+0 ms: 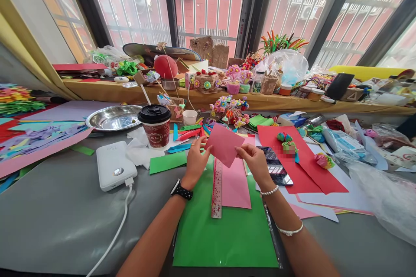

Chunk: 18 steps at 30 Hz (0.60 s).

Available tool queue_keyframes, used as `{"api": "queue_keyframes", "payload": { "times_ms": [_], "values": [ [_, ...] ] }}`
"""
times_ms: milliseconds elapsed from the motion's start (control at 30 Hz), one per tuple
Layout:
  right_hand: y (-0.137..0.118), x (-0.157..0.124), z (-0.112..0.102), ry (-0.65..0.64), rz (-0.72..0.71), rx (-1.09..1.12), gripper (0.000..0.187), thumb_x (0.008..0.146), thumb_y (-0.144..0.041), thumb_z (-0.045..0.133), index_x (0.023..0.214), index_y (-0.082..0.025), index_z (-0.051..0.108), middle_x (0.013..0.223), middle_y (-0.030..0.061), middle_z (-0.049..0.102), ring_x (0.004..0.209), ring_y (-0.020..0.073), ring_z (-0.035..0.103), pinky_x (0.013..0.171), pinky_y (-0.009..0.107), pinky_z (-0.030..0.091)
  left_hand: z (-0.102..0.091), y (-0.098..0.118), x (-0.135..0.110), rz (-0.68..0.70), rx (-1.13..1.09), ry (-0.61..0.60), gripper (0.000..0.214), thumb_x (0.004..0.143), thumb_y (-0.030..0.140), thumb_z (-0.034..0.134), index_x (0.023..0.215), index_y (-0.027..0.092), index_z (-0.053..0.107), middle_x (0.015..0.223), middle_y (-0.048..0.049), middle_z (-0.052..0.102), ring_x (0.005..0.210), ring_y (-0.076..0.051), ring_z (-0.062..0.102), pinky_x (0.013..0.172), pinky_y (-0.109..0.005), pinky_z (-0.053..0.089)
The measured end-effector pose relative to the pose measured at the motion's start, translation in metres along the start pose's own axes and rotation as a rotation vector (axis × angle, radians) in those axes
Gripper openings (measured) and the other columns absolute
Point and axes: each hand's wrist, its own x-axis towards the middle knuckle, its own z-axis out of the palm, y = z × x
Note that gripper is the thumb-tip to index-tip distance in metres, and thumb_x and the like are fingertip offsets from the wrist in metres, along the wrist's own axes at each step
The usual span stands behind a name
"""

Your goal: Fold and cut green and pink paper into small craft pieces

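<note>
Currently, we hold the pink paper piece (223, 143) in the air over the middle of the counter (58, 216), tilted, with one corner pointing down. Our left hand (196, 160), which wears a black watch at the wrist, has its grip clamped on the left edge of the piece. Our right hand (255, 160), with a bead bracelet at the wrist, has its grip clamped on the lower right edge. Below both hands, a green sheet (224, 229) lies flat and reaches toward the near edge of the counter. A pink sheet (234, 186) rests on the green sheet, and a patterned ruler (216, 188) lies along its left side, touching it. A red sheet (308, 169) lies toward the right edge. A white power bank (114, 165) with a cable sits toward the left edge, and a lidded paper cup (156, 125) stands just beyond it, nearer the far edge.
</note>
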Motion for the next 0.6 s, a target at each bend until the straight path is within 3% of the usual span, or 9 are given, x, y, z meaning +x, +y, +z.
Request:
{"api": "queue_keyframes", "payload": {
  "times_ms": [167,300,400,600],
  "values": [
    [0.0,-0.002,0.002,0.083,-0.111,-0.205,0.024,0.07,-0.039,0.053,0.062,-0.016,0.053,0.06,0.0013,0.056,0.057,0.0137,0.052,0.057,0.025,0.041,0.002,0.001,-0.003,0.134,0.125,0.018,0.043,0.072,0.035,0.051,0.11,0.016,0.043,0.111,-0.0116,0.046,0.105,-0.022,0.042,0.081,-0.035,0.04],
    [-0.002,-0.006,0.007,0.078,-0.204,-0.319,0.022,0.072,-0.037,0.051,0.062,-0.018,0.05,0.059,0.0003,0.054,0.056,0.0134,0.051,0.055,0.025,0.04,0.006,0.006,-0.007,0.216,0.074,-0.115,0.061,0.069,0.038,0.054,0.122,0.019,0.03,0.122,-0.0114,0.038,0.113,-0.022,0.034,0.089,-0.036,0.034],
    [-0.003,-0.008,0.012,0.003,-0.253,-0.334,0.017,0.073,-0.033,0.049,0.064,-0.019,0.05,0.06,0.0001,0.054,0.056,0.0133,0.051,0.055,0.025,0.042,0.009,0.006,-0.009,0.188,0.001,-0.185,0.072,0.068,0.038,0.056,0.127,0.02,0.019,0.127,-0.012,0.033,0.116,-0.023,0.032,0.091,-0.038,0.031],
    [-0.001,-0.01,0.017,-0.098,-0.307,-0.354,0.011,0.073,-0.027,0.049,0.065,-0.02,0.049,0.063,0.0008,0.053,0.058,0.0134,0.05,0.055,0.026,0.044,0.012,0.004,-0.011,0.125,-0.095,-0.16,0.088,0.061,0.039,0.062,0.129,0.02,0.01,0.134,-0.0132,0.021,0.121,-0.025,0.023,0.095,-0.04,0.026]
  ]
}}
